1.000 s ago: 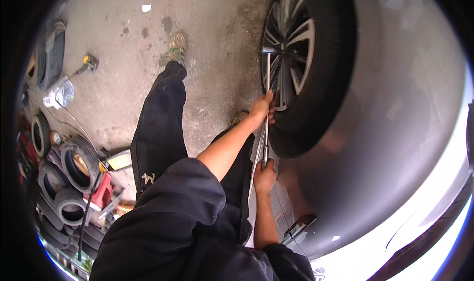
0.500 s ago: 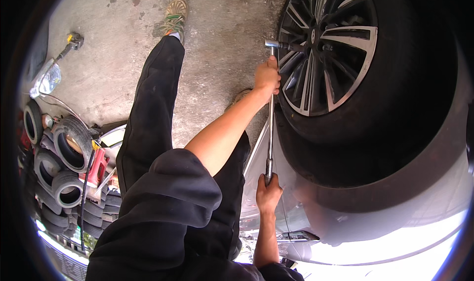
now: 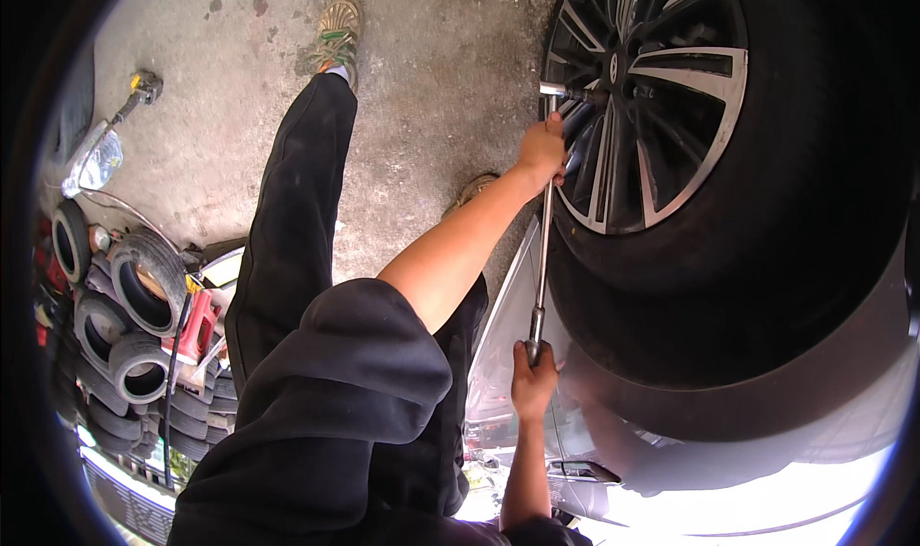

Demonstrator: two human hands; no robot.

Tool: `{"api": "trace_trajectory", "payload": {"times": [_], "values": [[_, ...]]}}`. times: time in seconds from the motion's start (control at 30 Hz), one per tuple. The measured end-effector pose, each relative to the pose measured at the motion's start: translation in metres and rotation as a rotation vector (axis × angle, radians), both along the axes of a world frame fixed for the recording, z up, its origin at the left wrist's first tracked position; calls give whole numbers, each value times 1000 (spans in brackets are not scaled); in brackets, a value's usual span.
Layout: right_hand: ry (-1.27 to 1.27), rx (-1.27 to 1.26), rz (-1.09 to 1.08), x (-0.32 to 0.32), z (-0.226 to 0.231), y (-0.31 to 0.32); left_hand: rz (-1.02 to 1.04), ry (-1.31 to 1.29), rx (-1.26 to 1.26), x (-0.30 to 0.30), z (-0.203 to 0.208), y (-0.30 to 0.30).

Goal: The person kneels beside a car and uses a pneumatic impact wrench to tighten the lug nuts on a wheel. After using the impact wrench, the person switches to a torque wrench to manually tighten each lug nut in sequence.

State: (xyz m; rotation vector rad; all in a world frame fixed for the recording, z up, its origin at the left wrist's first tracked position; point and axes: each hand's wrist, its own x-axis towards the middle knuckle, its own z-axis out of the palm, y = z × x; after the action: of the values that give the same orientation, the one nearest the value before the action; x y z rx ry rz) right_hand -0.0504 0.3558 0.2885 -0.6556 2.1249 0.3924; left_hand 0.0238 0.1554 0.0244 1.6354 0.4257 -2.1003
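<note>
- Wrench (image 3: 544, 258) was in both my hands, just left of the wheel (image 3: 640, 115), with its head (image 3: 553, 90) close by the wheel's face.
- Its long axis ran nearly straight ahead of me, the far end leaning slightly right; from the head, the dark socket (image 3: 579, 94) turned off crosswise toward the wheel.
- That socket reached in beside the hub (image 3: 614, 66); I couldn't tell how its far end sat.
- With my left hand (image 3: 543, 153) I gripped the wrench just short of the head, so that hand was the nearer to the hub.
- My right hand (image 3: 534, 383) was wrapped round the near end, beside the grey car (image 3: 671, 417).
- Between the two hands, well apart, bare shaft showed.
- Old tyres (image 3: 165, 258) lay piled beyond my left leg (image 3: 297, 191).
</note>
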Motion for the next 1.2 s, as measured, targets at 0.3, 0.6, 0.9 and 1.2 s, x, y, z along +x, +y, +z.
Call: {"api": "trace_trajectory", "payload": {"times": [0.3,0.6,0.9,1.2], "values": [[-110,-113,43,-78,-185,153,-147,-23,-330,-3,-35,26],[-86,-110,42,-62,-200,163,-311,44,-321,14,-38,6],[138,-76,-72,-48,-324,150,-88,206,-261,34,-51,-41],[120,-316,2,-45,-332,148,7,-220,-299,2,-73,-52]]}}
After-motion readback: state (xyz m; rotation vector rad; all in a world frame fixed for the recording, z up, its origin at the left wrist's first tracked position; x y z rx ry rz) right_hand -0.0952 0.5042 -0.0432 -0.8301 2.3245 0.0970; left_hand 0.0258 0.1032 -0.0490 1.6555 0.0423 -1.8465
